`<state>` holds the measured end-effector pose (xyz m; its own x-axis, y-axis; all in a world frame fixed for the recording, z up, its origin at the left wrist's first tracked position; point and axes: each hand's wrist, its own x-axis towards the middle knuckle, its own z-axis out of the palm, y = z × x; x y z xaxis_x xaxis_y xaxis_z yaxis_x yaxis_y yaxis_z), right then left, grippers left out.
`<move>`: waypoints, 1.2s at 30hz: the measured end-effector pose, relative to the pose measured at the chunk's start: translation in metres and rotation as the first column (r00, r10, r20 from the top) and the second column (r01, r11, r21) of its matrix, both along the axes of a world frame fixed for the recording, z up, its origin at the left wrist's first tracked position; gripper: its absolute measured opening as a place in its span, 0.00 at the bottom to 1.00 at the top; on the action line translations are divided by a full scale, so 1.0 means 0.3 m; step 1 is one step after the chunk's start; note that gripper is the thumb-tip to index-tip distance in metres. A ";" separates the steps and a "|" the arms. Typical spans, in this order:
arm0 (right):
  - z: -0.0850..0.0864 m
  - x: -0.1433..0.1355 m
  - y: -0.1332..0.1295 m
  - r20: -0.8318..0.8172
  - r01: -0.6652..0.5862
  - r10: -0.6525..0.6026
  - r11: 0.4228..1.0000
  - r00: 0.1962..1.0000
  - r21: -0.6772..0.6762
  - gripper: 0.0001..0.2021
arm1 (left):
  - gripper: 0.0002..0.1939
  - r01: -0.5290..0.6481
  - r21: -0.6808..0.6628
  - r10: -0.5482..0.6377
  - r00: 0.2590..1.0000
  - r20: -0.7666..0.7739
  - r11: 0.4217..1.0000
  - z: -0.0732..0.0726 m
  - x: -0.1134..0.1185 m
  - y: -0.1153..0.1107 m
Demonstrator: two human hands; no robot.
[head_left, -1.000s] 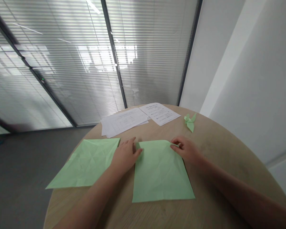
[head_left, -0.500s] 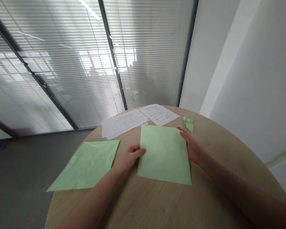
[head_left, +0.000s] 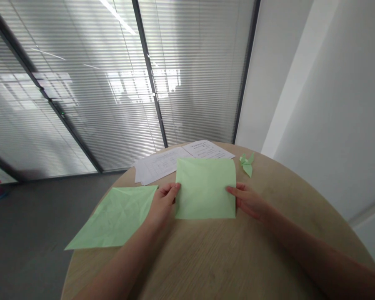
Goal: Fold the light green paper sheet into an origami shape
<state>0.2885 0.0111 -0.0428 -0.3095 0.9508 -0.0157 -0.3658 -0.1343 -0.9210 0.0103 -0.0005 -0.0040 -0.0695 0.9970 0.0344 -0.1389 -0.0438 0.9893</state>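
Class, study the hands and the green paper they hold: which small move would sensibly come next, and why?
Probably lower the held sheet flat onto the bare wood of the table. The left hand and right hand only pinch its side edges, and its top right corner looks bent, so a firm surface would help straighten it.
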 end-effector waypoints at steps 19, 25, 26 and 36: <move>0.024 0.011 0.006 0.120 0.217 -0.227 0.972 0.967 0.089 0.21 | 0.21 -0.064 0.167 0.107 0.959 -0.263 0.984 0.022 -0.022 0.003; 0.040 0.013 0.008 0.216 0.354 -0.420 0.890 0.881 0.286 0.21 | 0.21 -0.128 0.152 0.171 0.935 -0.312 0.980 0.011 -0.023 0.021; 0.047 0.010 0.006 0.206 0.380 -0.458 0.865 0.864 0.329 0.20 | 0.21 -0.140 0.189 0.196 0.927 -0.320 0.972 0.011 -0.027 0.024; 0.067 -0.001 -0.005 0.113 0.347 -0.420 0.851 0.900 0.394 0.14 | 0.12 -0.029 0.397 0.179 0.921 -0.345 0.917 0.024 -0.053 0.025</move>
